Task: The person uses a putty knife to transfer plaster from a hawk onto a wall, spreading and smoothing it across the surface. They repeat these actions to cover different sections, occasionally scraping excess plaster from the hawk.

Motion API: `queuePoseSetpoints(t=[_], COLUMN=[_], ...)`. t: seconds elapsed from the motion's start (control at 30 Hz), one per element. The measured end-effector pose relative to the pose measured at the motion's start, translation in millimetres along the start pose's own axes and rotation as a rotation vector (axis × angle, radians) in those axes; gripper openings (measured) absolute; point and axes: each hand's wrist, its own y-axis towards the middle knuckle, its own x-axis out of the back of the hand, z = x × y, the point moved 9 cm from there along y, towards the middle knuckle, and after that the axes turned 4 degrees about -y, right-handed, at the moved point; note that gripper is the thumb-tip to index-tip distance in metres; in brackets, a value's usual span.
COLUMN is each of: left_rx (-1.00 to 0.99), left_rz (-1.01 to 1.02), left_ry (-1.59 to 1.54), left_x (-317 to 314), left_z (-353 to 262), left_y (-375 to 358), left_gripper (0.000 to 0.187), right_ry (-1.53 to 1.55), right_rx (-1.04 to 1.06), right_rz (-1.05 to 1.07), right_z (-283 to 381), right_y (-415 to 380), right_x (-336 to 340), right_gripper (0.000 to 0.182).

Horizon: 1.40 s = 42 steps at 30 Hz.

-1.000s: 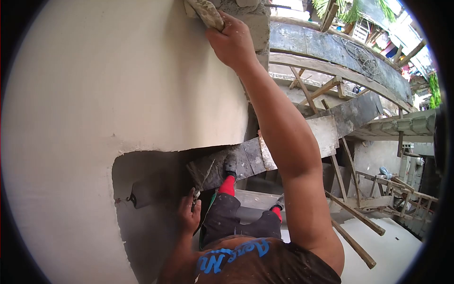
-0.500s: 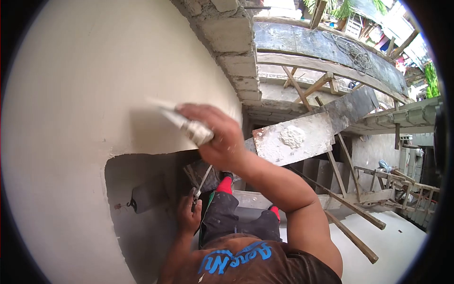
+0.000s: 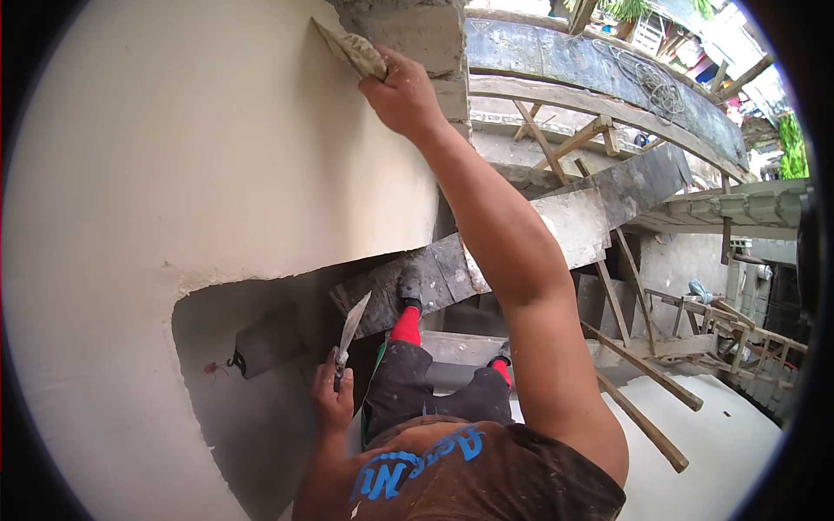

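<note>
Head view: right hand (image 3: 402,94) grips float (image 3: 352,48) at wall (image 3: 174,156) edge (open air beyond); left hand (image 3: 334,401) clasps trowel (image 3: 349,326).

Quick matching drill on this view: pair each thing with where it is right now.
Things:
1. right hand
2. left hand
3. sock
4. plank

Places or states:
A. red, above the shoe's far side
B. low, holding a pointed trowel
C. high, pressing a float on the plastered wall
D. slanting across behind the arm

Pairs: 1-C, 2-B, 3-A, 4-D
</note>
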Motion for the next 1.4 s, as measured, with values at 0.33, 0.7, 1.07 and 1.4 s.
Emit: queuePoseSetpoints(t=[0.33, 0.7, 1.07, 1.4], left_rx=[-0.013, -0.024, 0.012, 0.264], left_rz=[0.046, -0.015, -0.114, -0.035], left_ry=[0.011, -0.052, -0.069, -0.357], left_x=[-10.2, 3.0, 11.4, -18.2], left_z=[-14.3, -20.4, -13.4, -27.3], left_y=[6.0, -9.6, -17.7, 5.0], left_gripper=[0.04, 0.039, 0.039, 0.031], right_ry=[0.034, -0.124, 0.04, 0.21], right_rx=[0.267, 0.194, 0.104, 0.34], right_rz=[0.117, -0.144, -0.016, 0.325], right_z=[72.6, 121.9, 122.0, 168.4], right_y=[-167.5, 35.8, -27.7, -193.3], right_x=[-21.9, 36.2, -5.2, 32.0], right_gripper=[0.053, 0.038, 0.043, 0.051])
